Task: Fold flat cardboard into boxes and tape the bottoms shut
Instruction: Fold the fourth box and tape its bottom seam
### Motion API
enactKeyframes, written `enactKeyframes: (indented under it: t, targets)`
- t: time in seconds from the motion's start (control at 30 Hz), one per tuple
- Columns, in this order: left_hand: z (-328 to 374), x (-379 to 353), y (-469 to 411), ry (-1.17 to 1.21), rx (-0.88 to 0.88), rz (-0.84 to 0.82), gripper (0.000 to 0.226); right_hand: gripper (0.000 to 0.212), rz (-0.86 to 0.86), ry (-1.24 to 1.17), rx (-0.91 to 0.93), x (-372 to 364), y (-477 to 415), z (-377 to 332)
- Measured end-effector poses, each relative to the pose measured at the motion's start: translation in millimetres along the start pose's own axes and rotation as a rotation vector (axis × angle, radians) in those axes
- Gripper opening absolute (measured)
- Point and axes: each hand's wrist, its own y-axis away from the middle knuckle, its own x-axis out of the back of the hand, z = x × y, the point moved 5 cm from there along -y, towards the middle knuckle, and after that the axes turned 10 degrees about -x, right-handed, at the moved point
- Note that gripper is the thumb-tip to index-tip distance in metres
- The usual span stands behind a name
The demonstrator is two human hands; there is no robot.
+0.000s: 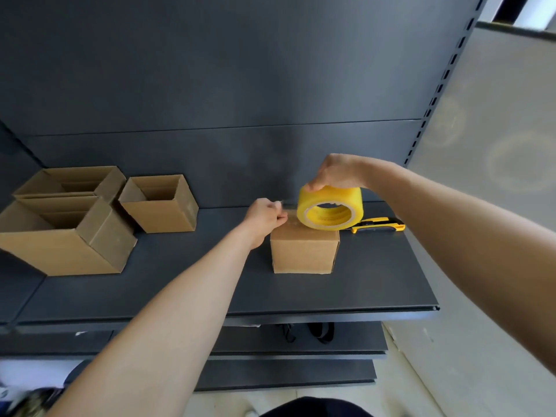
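Note:
A small closed cardboard box (304, 251) stands on the dark shelf (186, 284), right of centre. My right hand (337, 173) grips a large yellow tape roll (329, 210) from above, holding it on its edge over the box's top. My left hand (264, 216) is pinched on the free end of the tape at the box's top left edge. The strip of clear tape between hand and roll is hard to make out.
Three open cardboard boxes stand at the left: a large one (63, 242), one behind it (75, 183), and a smaller one (159, 204). A yellow utility knife (379, 225) lies behind the small box at the right. Lower shelves (301, 344) sit below.

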Motion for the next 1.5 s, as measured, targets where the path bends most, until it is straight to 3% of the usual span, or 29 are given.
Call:
enactKeyframes:
  t: [0.23,0.43,0.73,0.9,1.17,1.5]
  targets:
    - [-6,-7,1,-0.051,-0.013,0.026,0.025,0.044,0.025,0.357,-0.171,-4,20,33]
    - [-5,-12,5,0.291,0.030,0.036,0.021,0.041,0.069,0.545,-0.139,-12,19,10]
    - [-11,-5,14,0.713,0.086,0.185,0.016,0.062,0.041,0.702,-0.113,-27,1,-29]
    - [-32,4,17,0.582,0.117,0.157,0.014,0.068,0.038,0.729,-0.143,-32,-4,-29]
    - [-49,23,14,0.477,0.085,0.187,0.018,0.064,0.071,0.707,-0.150,-39,-9,-51]
    - [-62,20,18,0.312,0.058,0.098,0.018,0.056,0.040,0.749,-0.204,-44,-11,-52]
